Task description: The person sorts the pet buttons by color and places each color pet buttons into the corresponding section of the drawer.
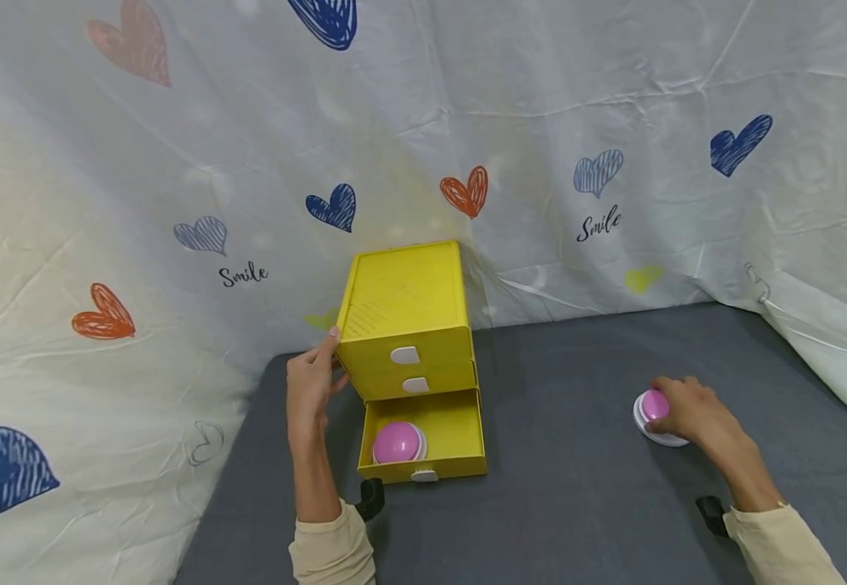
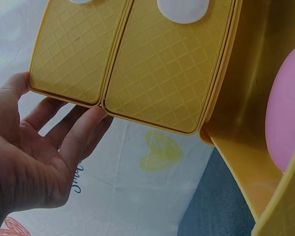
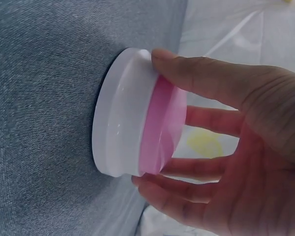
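Note:
A yellow three-drawer cabinet (image 1: 408,288) stands against the hanging sheet, its bottom drawer (image 1: 455,426) pulled out. In that drawer lies a pink-and-white push button (image 1: 396,443), whose pink dome (image 2: 290,108) shows partly in the left wrist view. My left hand (image 1: 309,386) rests on the cabinet's left side, thumb at the upper front corner, fingers spread along the side wall. Off to the right, my right hand (image 1: 702,413) grips a second pink-and-white push button (image 3: 123,118) by its rim, thumb on one side, fingers on the other. Its white base sits on the grey cloth.
Grey cloth (image 1: 562,455) covers the table. Behind and to the left hangs a white sheet (image 1: 525,81) printed with hearts. The upper two drawers, with white handles (image 1: 404,355), are closed. Black wrist straps (image 1: 372,497) sit at the sleeves.

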A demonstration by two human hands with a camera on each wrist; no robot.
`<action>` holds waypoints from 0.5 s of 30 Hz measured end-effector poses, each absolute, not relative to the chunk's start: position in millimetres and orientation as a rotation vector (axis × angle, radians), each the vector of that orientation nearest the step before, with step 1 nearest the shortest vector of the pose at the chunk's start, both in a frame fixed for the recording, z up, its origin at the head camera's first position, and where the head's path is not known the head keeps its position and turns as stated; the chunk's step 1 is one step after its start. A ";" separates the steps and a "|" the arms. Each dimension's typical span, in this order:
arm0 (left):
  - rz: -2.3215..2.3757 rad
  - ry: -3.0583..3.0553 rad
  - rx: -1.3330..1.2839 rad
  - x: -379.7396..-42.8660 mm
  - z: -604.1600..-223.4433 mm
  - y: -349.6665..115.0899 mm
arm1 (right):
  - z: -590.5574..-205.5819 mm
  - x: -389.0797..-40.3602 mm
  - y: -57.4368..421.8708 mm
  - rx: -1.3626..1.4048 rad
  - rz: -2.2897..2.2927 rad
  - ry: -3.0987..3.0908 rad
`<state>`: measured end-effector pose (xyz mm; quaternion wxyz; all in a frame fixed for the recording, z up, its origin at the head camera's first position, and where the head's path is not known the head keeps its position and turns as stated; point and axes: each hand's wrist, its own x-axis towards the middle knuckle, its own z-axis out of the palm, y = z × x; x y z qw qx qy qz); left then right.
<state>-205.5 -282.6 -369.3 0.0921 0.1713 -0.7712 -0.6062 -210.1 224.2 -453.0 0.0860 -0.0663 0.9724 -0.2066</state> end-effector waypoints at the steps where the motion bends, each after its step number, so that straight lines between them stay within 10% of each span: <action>1: -1.799 -2.286 0.508 -205.8 -369.1 -282.3 | -452.7 -209.5 224.4 -0.197 -0.620 2.900; 15: -1.796 -2.278 0.512 -205.2 -368.6 -280.9 | -453.7 -205.3 220.2 -0.153 -0.656 2.983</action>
